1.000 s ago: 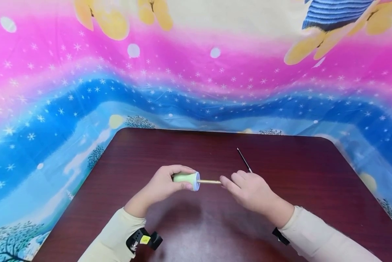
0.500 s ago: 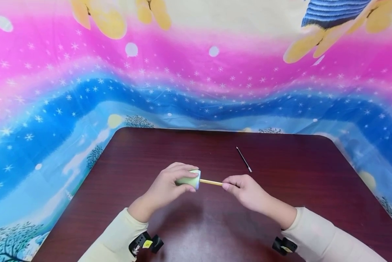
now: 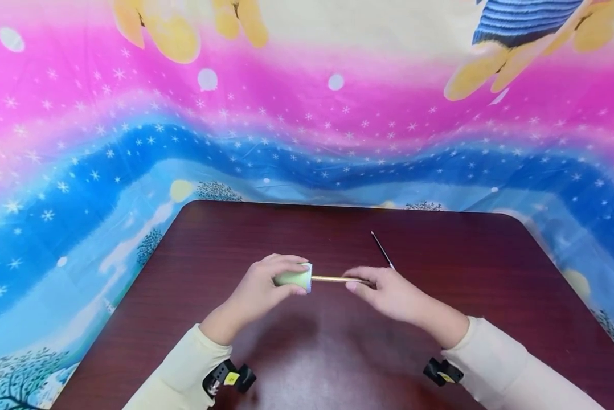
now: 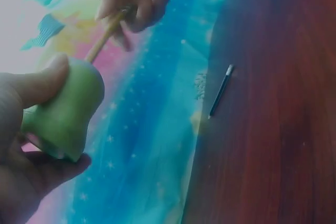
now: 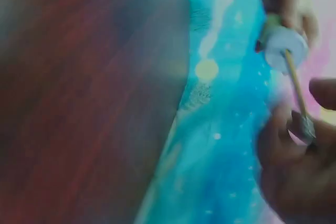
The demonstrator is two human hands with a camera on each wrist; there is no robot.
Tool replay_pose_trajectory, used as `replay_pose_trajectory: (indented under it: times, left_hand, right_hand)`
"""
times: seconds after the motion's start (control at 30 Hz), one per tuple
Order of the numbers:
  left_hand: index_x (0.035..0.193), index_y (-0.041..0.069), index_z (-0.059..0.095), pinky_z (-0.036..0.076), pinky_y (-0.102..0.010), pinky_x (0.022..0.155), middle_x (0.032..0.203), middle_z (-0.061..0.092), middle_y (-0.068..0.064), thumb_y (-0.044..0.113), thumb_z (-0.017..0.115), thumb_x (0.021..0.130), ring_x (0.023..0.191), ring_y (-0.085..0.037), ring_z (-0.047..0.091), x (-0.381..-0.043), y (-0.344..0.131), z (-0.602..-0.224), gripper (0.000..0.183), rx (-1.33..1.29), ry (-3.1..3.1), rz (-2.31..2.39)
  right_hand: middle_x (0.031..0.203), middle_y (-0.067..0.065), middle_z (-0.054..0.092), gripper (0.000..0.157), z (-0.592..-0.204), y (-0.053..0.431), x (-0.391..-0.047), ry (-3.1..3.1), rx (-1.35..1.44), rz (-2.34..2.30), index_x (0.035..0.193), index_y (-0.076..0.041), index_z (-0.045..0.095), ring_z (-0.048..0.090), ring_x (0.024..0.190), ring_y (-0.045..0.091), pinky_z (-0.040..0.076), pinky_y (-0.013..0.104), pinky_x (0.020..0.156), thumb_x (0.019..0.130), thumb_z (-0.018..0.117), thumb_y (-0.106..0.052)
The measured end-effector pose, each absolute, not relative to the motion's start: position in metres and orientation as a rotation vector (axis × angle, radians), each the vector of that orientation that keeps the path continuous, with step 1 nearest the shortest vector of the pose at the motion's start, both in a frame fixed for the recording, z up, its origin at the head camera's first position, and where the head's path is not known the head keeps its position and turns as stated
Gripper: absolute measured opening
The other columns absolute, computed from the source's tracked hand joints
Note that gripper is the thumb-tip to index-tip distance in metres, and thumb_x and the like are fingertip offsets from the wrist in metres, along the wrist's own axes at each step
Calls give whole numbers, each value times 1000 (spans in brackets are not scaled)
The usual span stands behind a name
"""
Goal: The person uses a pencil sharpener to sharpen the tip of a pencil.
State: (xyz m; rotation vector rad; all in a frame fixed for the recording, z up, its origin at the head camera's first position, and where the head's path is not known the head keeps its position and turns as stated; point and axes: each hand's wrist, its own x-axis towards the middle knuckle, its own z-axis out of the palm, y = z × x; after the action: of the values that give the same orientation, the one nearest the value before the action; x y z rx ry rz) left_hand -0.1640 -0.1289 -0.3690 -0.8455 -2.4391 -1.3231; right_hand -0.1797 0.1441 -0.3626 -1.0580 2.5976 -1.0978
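My left hand point(image 3: 253, 296) grips a waisted, light green pencil sharpener point(image 3: 294, 278) with a pale end face, thumb on one side and fingers on the other. A yellow pencil point(image 3: 327, 279) sticks out of that face toward the right. Around its outer end curl the thumb and fingers of my right hand point(image 3: 396, 296), fairly loosely. In the right wrist view, a silvery ferrule point(image 5: 307, 128) shows between the fingers. The pencil's other end is hidden inside the sharpener point(image 4: 73, 103). Both hands are held above the table.
A dark pencil point(image 3: 382, 249) with a whitish end lies on the dark red-brown table point(image 3: 266, 233), beyond the right hand. Behind the table hangs a patterned pink and blue cloth point(image 3: 286, 114). Each wrist carries a small black camera point(image 3: 230, 377).
The right hand has twisted back and forth around the pencil, its fingers shifting from over the end to pinching, then looser. The left hand keeps the sharpener nearly still, turning it slightly.
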Motion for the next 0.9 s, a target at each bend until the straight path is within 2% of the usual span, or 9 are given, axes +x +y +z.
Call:
replay_pose_trajectory:
  times: [0.07, 0.17, 0.23, 0.3, 0.4, 0.57, 0.6, 0.73, 0.9]
  left_hand:
    - [111, 10, 73, 53, -29, 81, 115, 69, -4, 11, 82, 75, 102, -20, 62, -164, -132, -368, 37, -707, -2510, -1501]
    - [112, 10, 72, 52, -29, 74, 113, 68, -7, 10, 80, 78, 92, -20, 62, -165, -136, -365, 34, -602, -2563, -1702]
    - [112, 8, 72, 52, -28, 72, 113, 68, -9, 11, 79, 79, 91, -20, 61, -165, -137, -364, 33, -619, -2592, -1738]
    - [112, 6, 71, 52, -28, 74, 113, 68, -11, 10, 78, 80, 94, -21, 61, -165, -138, -364, 33, -663, -2609, -1724]
    - [111, 5, 71, 52, -26, 80, 116, 67, -10, 9, 79, 79, 103, -22, 61, -164, -137, -363, 34, -714, -2587, -1677]
    - [110, 4, 73, 53, -27, 84, 115, 68, -8, 7, 82, 75, 109, -24, 61, -162, -134, -363, 36, -851, -2464, -1488]
    - [108, 3, 73, 53, -27, 84, 115, 69, -8, 6, 82, 73, 109, -23, 61, -162, -134, -363, 36, -882, -2432, -1441]
    - [103, 3, 75, 54, -29, 83, 113, 70, -9, 5, 85, 68, 107, -24, 61, -162, -134, -363, 36, -1002, -2299, -1278]
    - [98, 5, 76, 53, -31, 84, 111, 70, -11, 5, 86, 63, 104, -25, 60, -165, -135, -364, 36, -1138, -2162, -1088]
  right_hand:
    - [74, -4, 56, 40, -368, 143, -180, 3032, -1491, -712, 114, -9, 67, 48, 57, 9, 43, 27, 49, 102, 45, -40]
    - [69, 0, 50, 36, -375, 141, -183, 3372, -2076, -354, 104, -7, 67, 45, 53, 17, 37, 28, 40, 104, 42, -33]
    - [64, 0, 47, 30, -377, 138, -184, 3374, -2309, -316, 96, -5, 65, 42, 49, 18, 34, 27, 37, 103, 43, -25]
    - [60, -2, 48, 30, -378, 136, -183, 3335, -2358, -382, 89, -6, 62, 42, 46, 15, 33, 25, 36, 104, 43, -24]
    - [60, -7, 53, 30, -376, 134, -176, 3231, -2080, -599, 85, -10, 62, 45, 46, 7, 38, 22, 41, 103, 45, -26]
    - [62, -11, 48, 13, -366, 134, -166, 2848, -1228, -1121, 86, -10, 68, 40, 56, 1, 39, 21, 52, 96, 60, -14]
    - [61, -9, 46, 11, -363, 134, -166, 2743, -1080, -1208, 86, -9, 68, 39, 55, 2, 37, 22, 51, 94, 61, -11]
    - [54, -6, 33, 19, -355, 135, -169, 2205, -643, -1525, 84, -1, 63, 30, 46, 6, 26, 23, 42, 97, 55, -11]
    - [52, -8, 24, 24, -358, 137, -178, 1606, -332, -1682, 80, -7, 57, 20, 41, 5, 13, 20, 41, 100, 46, -13]
